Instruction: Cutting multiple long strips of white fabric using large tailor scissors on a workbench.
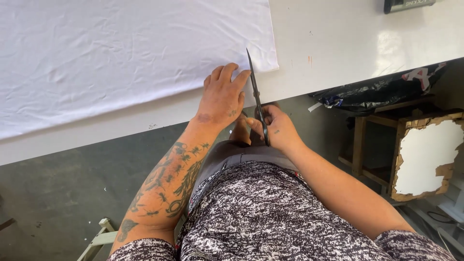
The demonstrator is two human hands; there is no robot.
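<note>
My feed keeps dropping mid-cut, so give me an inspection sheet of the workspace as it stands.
Surface: white table, a few small marks near its front edge.
Job's things: white fabric lies spread flat on the table; scissors point away from the person, blades at the fabric's right edge.
Clutter: dark device at the far table edge.
Hands: left hand pressed flat on the fabric beside the blades; right hand grips the scissor handles.
Cables: nothing seen.
Surroundings: dark bag under the table, wooden stool, torn cardboard panel, grey floor.
</note>
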